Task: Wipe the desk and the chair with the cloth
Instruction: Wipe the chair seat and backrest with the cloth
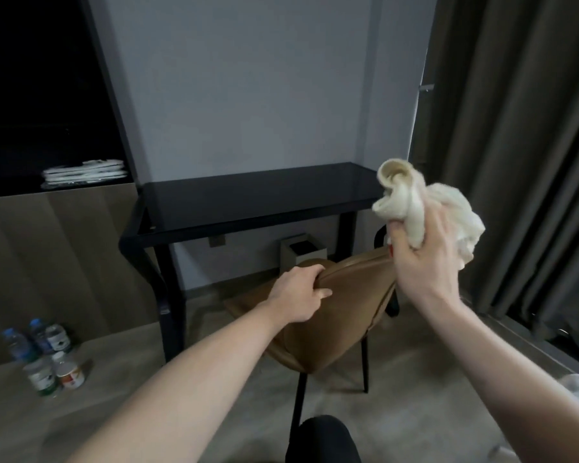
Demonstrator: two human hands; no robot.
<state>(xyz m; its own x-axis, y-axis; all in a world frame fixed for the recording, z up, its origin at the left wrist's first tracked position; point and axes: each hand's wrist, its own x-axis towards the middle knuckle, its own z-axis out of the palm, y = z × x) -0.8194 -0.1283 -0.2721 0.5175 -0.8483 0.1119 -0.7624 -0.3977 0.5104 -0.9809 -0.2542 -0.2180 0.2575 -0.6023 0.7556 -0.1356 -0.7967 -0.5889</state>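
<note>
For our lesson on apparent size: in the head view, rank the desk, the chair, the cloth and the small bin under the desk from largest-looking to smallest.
1. desk
2. chair
3. cloth, though it is nearer the camera, which enlarges it
4. bin

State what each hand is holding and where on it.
The left hand grips the brown chair by the top edge of its backrest. The right hand holds the bunched cream cloth around its middle, raised above the chair.

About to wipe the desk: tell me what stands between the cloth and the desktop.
Nothing visible. The cloth, bunched in the right hand, hangs by the desk's right end; the chair, gripped by the left hand, sits lower.
</note>
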